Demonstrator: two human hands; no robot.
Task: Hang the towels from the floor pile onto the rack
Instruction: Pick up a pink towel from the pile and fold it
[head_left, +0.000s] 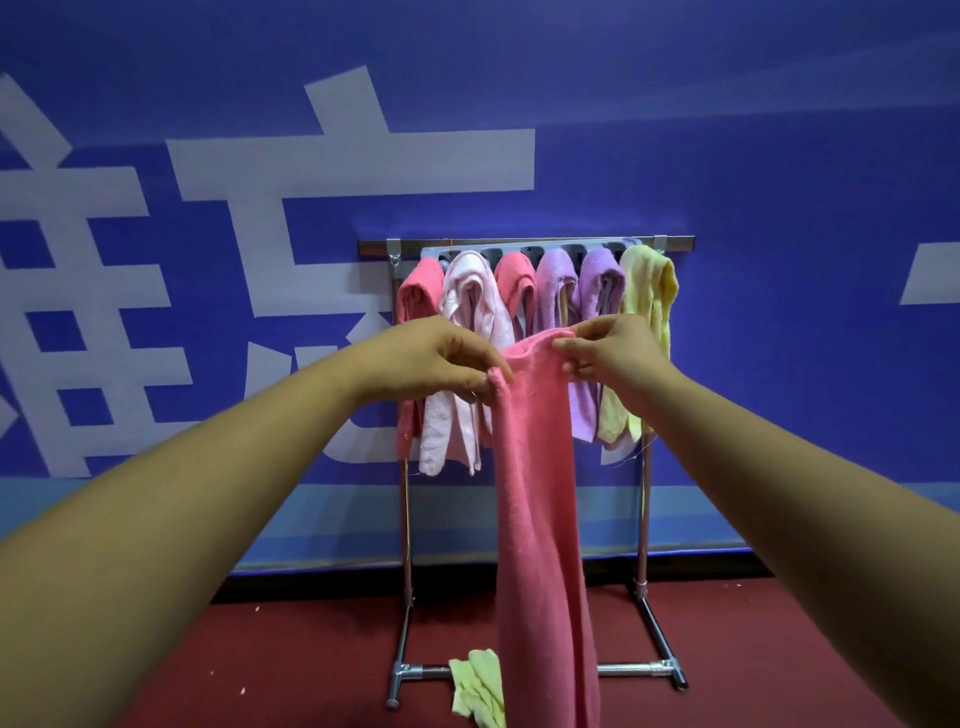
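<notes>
Head view: pinching the top edge of a pink towel (540, 493) between left hand (441, 358) and right hand (613, 353), fingers curled on the cloth, length hanging before the rack (524, 243). Could slip off if draped unevenly over the crowded top bar, already carrying six hung towels (467, 312). Lower down, a yellow towel (478, 686) still on the dark red floor (260, 665) at the rack's foot bar; behind, a blue wall (779, 156) with pale lettering.

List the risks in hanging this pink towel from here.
1. The left hand and right hand pinch the pink towel only at its top edge; it may slip.
2. The rack already looks crowded with six towels; squeezing in could knock one off.
3. The long tail hangs low near the yellow towel on the floor and might drag it.
</notes>
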